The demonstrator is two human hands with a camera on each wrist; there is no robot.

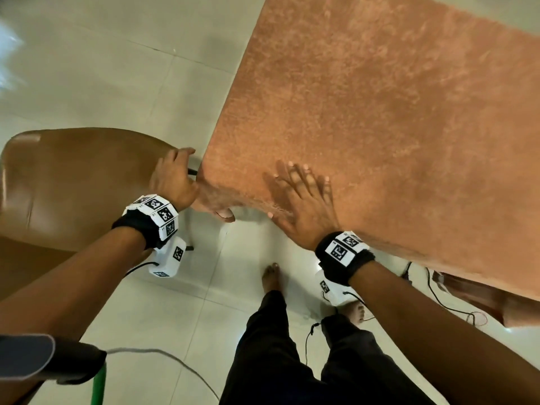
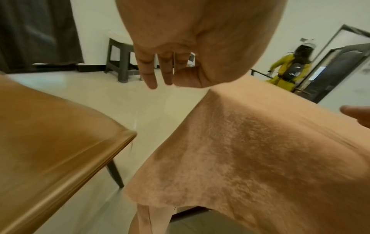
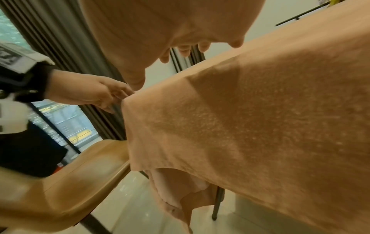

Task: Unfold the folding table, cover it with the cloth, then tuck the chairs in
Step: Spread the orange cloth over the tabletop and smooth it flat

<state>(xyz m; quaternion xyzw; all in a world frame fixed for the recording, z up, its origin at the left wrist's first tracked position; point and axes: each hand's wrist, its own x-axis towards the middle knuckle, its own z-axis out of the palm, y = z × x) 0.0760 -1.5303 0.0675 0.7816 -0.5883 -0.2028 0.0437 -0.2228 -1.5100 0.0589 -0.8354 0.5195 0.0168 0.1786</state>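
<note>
One cloth over pale floor.

Cloth was seen as matt, fuzzy orange-tan fabric with a napped, towel-like pile. Chair seat was seen as smooth brown leather-like upholstery with a soft sheen, on dark legs. Floor was noted as glossy pale tile. Wrist straps were noted as black fabric with white plastic-looking marker blocks.
</note>
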